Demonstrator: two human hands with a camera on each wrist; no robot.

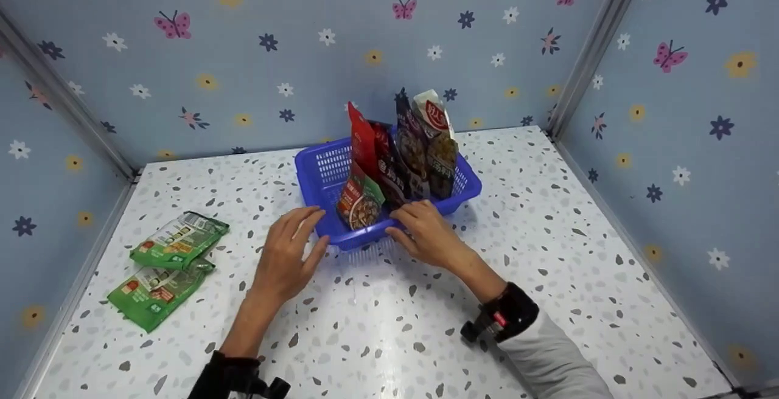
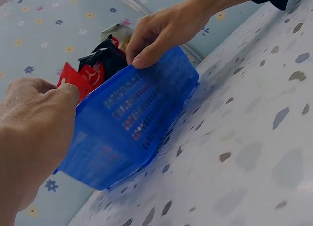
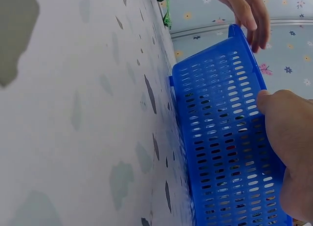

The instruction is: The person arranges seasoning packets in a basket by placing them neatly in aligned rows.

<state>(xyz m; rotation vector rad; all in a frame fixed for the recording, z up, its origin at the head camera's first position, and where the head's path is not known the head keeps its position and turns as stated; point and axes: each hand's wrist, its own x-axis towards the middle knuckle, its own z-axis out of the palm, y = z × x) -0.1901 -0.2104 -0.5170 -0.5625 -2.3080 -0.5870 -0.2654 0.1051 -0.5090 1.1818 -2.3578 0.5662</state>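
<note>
A blue plastic basket (image 1: 341, 239) stands on the table with several upright food packets in its middle and right side. Among them are a red packet (image 1: 363, 143), a smaller packet with a food picture (image 1: 360, 205), a dark purple one (image 1: 412, 143) and a white-topped one (image 1: 435, 119). My right hand (image 1: 429, 235) holds the front rim, thumb outside and fingers over the edge. At the basket's front left corner is my left hand (image 1: 289, 256), its fingers loosely spread; whether it touches the rim is unclear.
Two green packets (image 1: 179, 241) (image 1: 155, 295) lie overlapping on the speckled white table (image 1: 377, 338) at the left. A patterned blue wall (image 1: 341, 83) rises close behind the basket. More panels (image 1: 688, 143) enclose both sides.
</note>
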